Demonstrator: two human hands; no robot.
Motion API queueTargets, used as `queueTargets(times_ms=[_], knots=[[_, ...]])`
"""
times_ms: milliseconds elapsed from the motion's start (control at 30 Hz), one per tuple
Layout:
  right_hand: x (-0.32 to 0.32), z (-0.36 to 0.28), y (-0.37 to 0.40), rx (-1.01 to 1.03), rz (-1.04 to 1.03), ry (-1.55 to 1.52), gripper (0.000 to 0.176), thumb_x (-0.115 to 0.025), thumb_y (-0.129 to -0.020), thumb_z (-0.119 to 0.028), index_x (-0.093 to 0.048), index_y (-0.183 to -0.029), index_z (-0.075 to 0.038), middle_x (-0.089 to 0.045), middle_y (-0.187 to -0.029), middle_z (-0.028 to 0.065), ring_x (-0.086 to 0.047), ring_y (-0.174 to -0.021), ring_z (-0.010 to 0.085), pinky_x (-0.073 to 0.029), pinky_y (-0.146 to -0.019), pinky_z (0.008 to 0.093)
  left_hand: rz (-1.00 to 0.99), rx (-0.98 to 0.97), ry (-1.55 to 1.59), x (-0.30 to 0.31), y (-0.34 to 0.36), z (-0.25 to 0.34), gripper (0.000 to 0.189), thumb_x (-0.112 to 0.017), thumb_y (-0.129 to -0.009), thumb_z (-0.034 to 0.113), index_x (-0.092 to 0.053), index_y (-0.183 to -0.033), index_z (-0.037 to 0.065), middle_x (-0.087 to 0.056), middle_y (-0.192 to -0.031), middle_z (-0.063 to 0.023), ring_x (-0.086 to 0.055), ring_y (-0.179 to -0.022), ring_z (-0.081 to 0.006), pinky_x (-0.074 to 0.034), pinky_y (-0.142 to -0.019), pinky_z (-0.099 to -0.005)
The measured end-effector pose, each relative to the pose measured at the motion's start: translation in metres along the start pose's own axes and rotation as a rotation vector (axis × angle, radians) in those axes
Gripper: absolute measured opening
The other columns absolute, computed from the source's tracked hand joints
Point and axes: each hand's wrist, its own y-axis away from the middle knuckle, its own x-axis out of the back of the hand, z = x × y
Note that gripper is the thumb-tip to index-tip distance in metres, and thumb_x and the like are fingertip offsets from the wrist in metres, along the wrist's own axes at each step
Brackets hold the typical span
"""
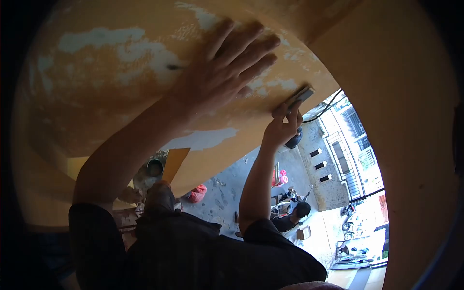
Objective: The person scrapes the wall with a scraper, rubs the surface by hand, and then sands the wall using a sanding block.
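My left hand (215, 75) lies spread against an orange-yellow painted surface (111, 99) with fingers apart, holding nothing. Whitish patches (104, 38) with ragged edges mark the paint around it. Lower and to the right, my right hand (282, 129) grips a small flat block (304, 94), greyish and rectangular, between thumb and fingers. The block is at the same surface, close to its right edge, and part of it is hidden by the fingers.
Far below on the grey floor (227, 176), a person (285, 221) in dark clothes is beside a cardboard box (303, 233). A red bag (197, 193) and a dark bucket (154, 167) stand nearby. A dark cable (321, 115) hangs past the surface's right edge.
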Motion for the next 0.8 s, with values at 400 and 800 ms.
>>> queueTargets(times_ms=[400, 800], knots=[[-0.004, -0.003, -0.016, -0.006, 0.037, -0.052, 0.042, -0.065, -0.090, -0.014, -0.058, -0.130, -0.001, -0.060, -0.105, 0.0138, -0.058, -0.092, 0.0213, -0.047, -0.080, 0.0319, -0.055, -0.681, 0.324, -0.007, -0.045, -0.001, 0.018, -0.064, -0.079, 0.023, -0.068, -0.088, 0.008, -0.063, -0.104, -0.0034, -0.055, -0.110, -0.0211, -0.042, -0.097, -0.0388], [0.001, -0.022, -0.047, -0.160, -0.002, -0.045, 0.042, -0.064, -0.090, -0.011, -0.058, -0.131, -0.005, -0.063, -0.106, 0.0113, -0.058, -0.093, 0.0187, -0.047, -0.082, 0.0294, 0.085, -1.005, 0.214, -0.030, -0.109, 0.024, 0.018, -0.057, -0.085, 0.017, -0.071, -0.075, 0.014, -0.067, -0.092, 0.0028, -0.059, -0.102, -0.0138, -0.041, -0.097, -0.0328]])
